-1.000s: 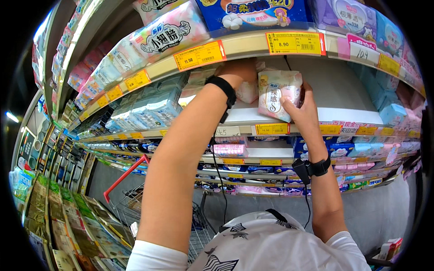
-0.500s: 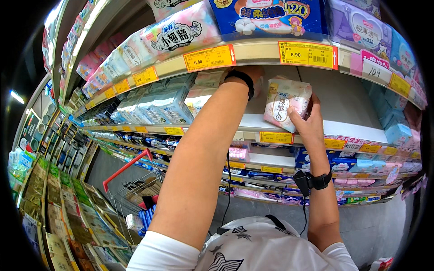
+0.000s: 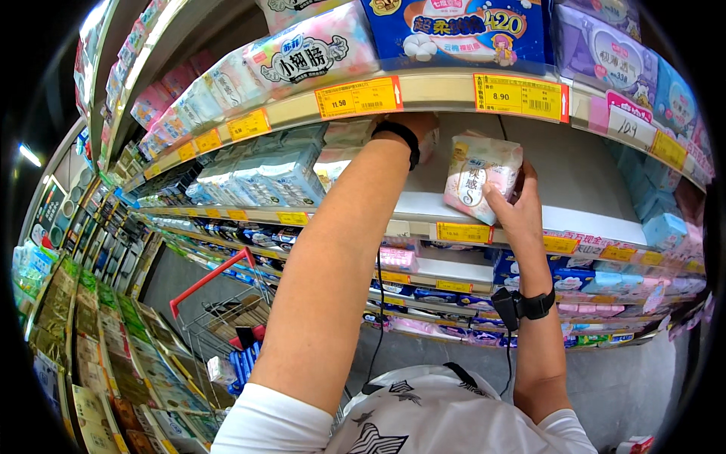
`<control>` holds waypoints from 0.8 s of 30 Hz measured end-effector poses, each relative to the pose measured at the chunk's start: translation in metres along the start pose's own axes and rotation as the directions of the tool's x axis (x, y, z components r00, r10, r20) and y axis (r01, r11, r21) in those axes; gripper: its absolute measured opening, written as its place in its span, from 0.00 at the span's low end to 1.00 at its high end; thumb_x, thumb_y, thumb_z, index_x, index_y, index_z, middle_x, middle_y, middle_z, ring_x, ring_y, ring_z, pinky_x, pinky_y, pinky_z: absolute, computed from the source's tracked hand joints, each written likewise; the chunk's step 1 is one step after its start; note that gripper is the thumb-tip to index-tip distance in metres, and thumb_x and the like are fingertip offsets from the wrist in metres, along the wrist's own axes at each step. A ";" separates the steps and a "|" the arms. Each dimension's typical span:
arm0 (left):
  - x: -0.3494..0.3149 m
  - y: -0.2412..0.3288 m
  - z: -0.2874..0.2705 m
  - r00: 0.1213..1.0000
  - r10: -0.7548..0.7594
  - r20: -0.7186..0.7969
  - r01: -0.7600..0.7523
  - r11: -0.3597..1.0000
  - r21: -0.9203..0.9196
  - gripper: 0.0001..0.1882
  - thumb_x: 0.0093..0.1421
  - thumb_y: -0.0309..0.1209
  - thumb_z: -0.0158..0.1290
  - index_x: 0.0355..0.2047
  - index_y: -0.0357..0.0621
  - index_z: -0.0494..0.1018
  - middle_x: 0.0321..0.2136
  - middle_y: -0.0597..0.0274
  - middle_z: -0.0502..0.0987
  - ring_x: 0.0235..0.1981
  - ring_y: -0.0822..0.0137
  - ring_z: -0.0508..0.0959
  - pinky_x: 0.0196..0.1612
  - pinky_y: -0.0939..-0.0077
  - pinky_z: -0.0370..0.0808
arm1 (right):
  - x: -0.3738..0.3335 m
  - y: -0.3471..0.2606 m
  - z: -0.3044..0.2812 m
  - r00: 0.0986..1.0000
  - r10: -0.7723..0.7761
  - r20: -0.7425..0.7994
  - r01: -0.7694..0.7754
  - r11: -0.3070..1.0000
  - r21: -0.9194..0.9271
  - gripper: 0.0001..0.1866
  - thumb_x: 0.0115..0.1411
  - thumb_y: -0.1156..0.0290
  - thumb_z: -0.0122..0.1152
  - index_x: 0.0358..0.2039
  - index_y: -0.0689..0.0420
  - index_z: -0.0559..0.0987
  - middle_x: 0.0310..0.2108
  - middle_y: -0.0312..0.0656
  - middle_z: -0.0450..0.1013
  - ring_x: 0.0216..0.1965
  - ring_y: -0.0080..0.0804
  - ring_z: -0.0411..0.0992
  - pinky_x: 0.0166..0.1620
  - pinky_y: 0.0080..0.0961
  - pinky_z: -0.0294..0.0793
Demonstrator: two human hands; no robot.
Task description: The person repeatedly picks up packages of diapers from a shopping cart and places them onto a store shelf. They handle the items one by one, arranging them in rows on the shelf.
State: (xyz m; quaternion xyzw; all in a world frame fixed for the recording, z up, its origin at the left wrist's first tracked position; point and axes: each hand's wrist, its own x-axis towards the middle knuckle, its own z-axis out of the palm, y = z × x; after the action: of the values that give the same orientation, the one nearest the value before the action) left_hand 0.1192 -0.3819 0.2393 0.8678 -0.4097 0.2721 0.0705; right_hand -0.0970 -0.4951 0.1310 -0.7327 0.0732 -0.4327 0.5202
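My right hand (image 3: 518,203) is closed around the right side of a small, pale pink and white pack of sanitary pads (image 3: 470,181), thumb across its front. The pack is upright, just above the front edge of the middle shelf (image 3: 431,203). My left hand (image 3: 425,130), a black band at its wrist, reaches in beneath the upper shelf's lip. Its fingers are hidden there, beside pale packs (image 3: 338,160) on the same shelf, so what it touches cannot be seen.
Large pad packages, one blue (image 3: 461,34) and one purple (image 3: 609,57), stand on the upper shelf. Light-blue packs (image 3: 283,170) line the middle shelf at left. Behind my left arm is a shopping cart (image 3: 215,318) with a red handle. Green-toned shelving (image 3: 98,340) runs along the far left.
The view has shifted slightly, so the shelves appear a little further right. My right hand keeps its hold on the pack, and my left hand stays under the upper shelf.
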 end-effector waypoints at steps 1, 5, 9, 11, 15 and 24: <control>0.002 -0.004 0.000 1.000 -0.001 -0.007 0.001 1.000 -0.003 0.30 0.64 0.49 0.51 0.62 0.48 0.69 0.64 0.51 0.67 0.65 0.52 0.66 0.66 0.57 0.62 | 0.000 0.001 -0.001 1.000 -0.001 0.004 0.001 1.000 -0.006 0.42 0.55 0.64 0.69 0.65 0.67 0.61 0.57 0.59 0.68 0.58 0.47 0.69 0.62 0.33 0.66; 0.007 -0.041 -0.013 0.999 -0.017 -0.035 0.016 1.000 -0.022 0.30 0.64 0.48 0.51 0.62 0.47 0.69 0.64 0.50 0.68 0.64 0.51 0.66 0.65 0.57 0.62 | 0.003 0.006 -0.002 0.999 -0.025 0.023 0.025 0.999 -0.024 0.42 0.55 0.63 0.69 0.65 0.67 0.61 0.57 0.59 0.68 0.59 0.47 0.69 0.62 0.34 0.65; 0.005 -0.078 -0.023 0.999 -0.055 -0.002 0.054 0.998 -0.025 0.29 0.64 0.47 0.51 0.62 0.47 0.69 0.63 0.50 0.68 0.64 0.51 0.67 0.65 0.57 0.62 | 0.001 -0.005 -0.001 0.998 0.027 0.052 -0.027 1.000 -0.005 0.43 0.55 0.62 0.70 0.65 0.67 0.61 0.58 0.59 0.67 0.59 0.47 0.68 0.63 0.34 0.65; 0.009 -0.085 -0.021 0.998 -0.058 0.019 0.059 0.997 -0.040 0.29 0.63 0.46 0.52 0.62 0.46 0.69 0.63 0.49 0.68 0.64 0.51 0.67 0.65 0.57 0.63 | 0.002 -0.006 -0.001 0.998 0.039 0.054 -0.039 0.999 -0.001 0.43 0.55 0.62 0.70 0.65 0.67 0.60 0.59 0.59 0.67 0.60 0.47 0.68 0.63 0.34 0.65; 0.011 -0.086 -0.014 0.998 -0.053 0.034 0.055 0.996 -0.064 0.29 0.63 0.45 0.52 0.61 0.46 0.70 0.63 0.49 0.69 0.63 0.50 0.68 0.65 0.57 0.63 | 0.000 -0.002 -0.002 0.998 0.040 0.047 -0.040 0.999 0.004 0.44 0.55 0.62 0.70 0.66 0.67 0.59 0.59 0.58 0.66 0.60 0.45 0.68 0.63 0.33 0.65; 0.012 -0.083 -0.009 0.999 -0.039 0.028 0.041 0.997 -0.072 0.28 0.63 0.42 0.52 0.61 0.45 0.70 0.62 0.48 0.70 0.62 0.49 0.69 0.65 0.57 0.64 | 0.000 -0.005 -0.001 0.996 0.072 0.058 -0.075 0.996 0.038 0.46 0.54 0.60 0.70 0.66 0.68 0.59 0.59 0.60 0.66 0.61 0.47 0.68 0.64 0.33 0.64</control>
State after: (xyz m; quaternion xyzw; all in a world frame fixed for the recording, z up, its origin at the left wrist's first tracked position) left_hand 0.1840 -0.3327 0.2614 0.8763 -0.4027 0.2441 0.1020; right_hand -0.0994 -0.4941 0.1349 -0.7308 0.0767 -0.3938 0.5522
